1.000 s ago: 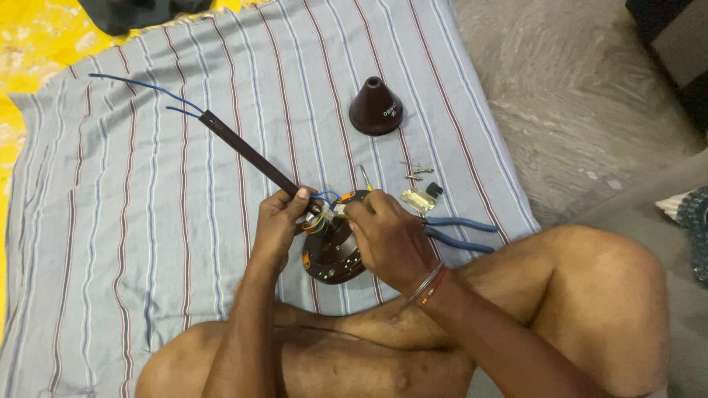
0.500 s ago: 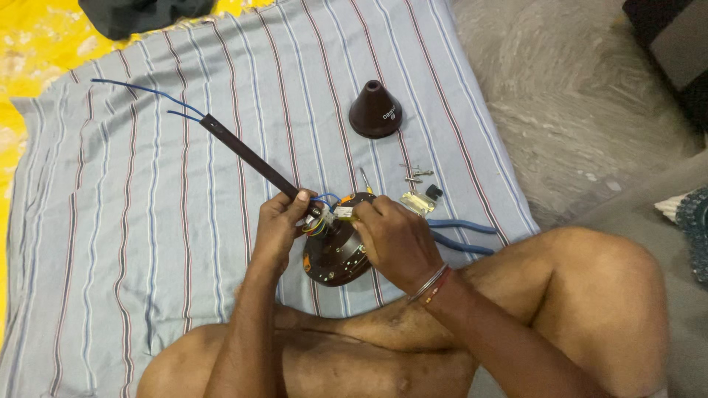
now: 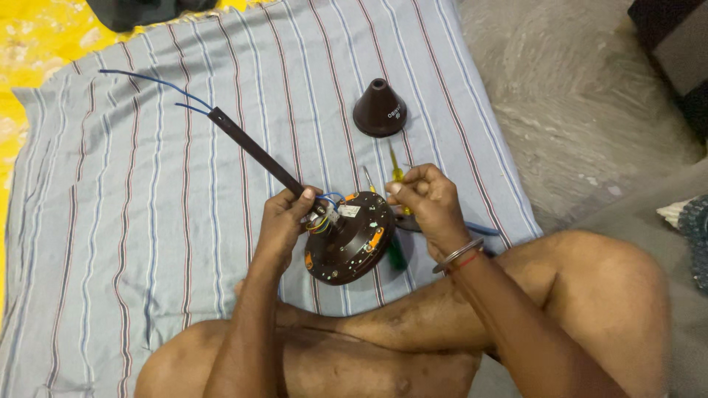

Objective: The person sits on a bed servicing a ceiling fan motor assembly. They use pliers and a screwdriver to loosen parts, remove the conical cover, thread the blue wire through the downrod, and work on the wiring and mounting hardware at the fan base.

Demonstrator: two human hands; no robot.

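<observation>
The right hand (image 3: 431, 203) has lifted off the wiring at the hub since a second ago and now sits a little to the right of it, loosely curled, with something thin, perhaps a small screwdriver, between fingers and thumb; what exactly it pinches is too small to tell. That leaves the top of the round brown motor (image 3: 348, 242) open to view, where before the fingers covered it, so the work on the wires looks paused or between steps.

Nearest the camera are the person's crossed bare legs, with both forearms reaching over them. The left hand (image 3: 284, 225) is closed around the base of the dark rod (image 3: 254, 151), right where it joins the motor, thumb pressed beside the bundle of coloured wires (image 3: 324, 214). The motor rests tilted on the striped cloth (image 3: 110, 243), just in front of the shins, with orange tabs showing along its rim.

Behind the right hand lie a yellow-handled screwdriver (image 3: 396, 171) and blue-handled pliers (image 3: 479, 230), the pliers mostly hidden by the wrist. A green handle pokes out under the motor, its tool unseen. Farther off, the rod runs up to the left, with two blue wires (image 3: 151, 87) trailing from its far end. A dark cone-shaped cover (image 3: 380, 109) stands upright near the cloth's far edge.
</observation>
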